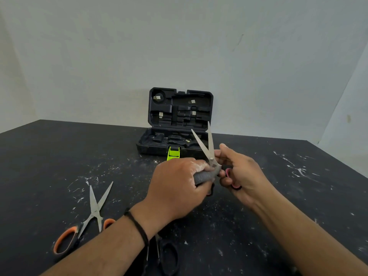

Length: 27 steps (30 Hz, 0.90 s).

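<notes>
The pink-handled scissors (210,154) were held above the table (59,156), before the open tool case (179,108), blades parted and upward; the right hand (242,172) pinched their handles to steady them. The left hand (175,186) gripped a grey tool (205,176) against the pivot, apparently to work that joint.

The left hand (175,182) and right hand (244,176) grip the raised scissors (203,146) over the table (59,156). Just behind the grip stands the open tool case (179,116). Far left and nearer lie the spread scissors (95,208). Nearer still, under the left forearm, lies a third pair (168,253).
</notes>
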{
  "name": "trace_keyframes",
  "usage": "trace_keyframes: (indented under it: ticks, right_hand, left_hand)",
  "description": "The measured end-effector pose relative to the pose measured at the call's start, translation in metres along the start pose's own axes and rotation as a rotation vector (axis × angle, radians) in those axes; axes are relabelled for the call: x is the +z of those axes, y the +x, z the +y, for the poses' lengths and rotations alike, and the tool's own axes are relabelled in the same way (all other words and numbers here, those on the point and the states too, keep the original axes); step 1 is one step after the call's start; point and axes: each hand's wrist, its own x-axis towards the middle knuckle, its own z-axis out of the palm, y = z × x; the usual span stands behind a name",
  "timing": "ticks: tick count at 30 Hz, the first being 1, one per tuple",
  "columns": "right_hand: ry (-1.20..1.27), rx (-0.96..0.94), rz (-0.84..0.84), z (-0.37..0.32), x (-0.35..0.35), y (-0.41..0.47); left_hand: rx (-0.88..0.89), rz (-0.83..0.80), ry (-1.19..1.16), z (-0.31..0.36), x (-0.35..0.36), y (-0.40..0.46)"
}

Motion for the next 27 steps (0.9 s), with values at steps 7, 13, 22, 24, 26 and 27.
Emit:
trace_keyframes:
  ticks: [7, 13, 22, 24, 26, 27]
  right_hand:
    - [0.068, 0.022, -0.017, -0.0048, -0.0041, -0.0024]
    - [0.034, 0.032, -0.048, 0.0026, 0.0020, -0.0028]
    - [0.075, 0.009, -0.012, -0.0024, -0.0028, -0.0010]
    - [0.069, 0.031, -0.015, 0.0005, -0.0017, -0.0009]
    - [0.065, 0.046, -0.016, 0.0012, -0.0023, -0.0007]
    - [0.066, 0.055, -0.017, 0.0013, -0.0023, -0.0008]
  left_hand:
    - [-0.001, 0.220, 0.008, -0.0006, -0.0005, 0.0033]
    - [0.051, 0.165, 0.117, 0.0011, 0.0011, 0.0027]
    - [-0.024, 0.167, 0.124, -0.0013, -0.0005, 0.0023]
    - [-0.009, 0.129, 0.123, 0.0027, 0.0015, 0.0014]
    - [-0.012, 0.069, 0.136, 0.0042, 0.0018, 0.0015]
    - [-0.015, 0.042, 0.134, 0.0033, 0.0005, 0.0024]
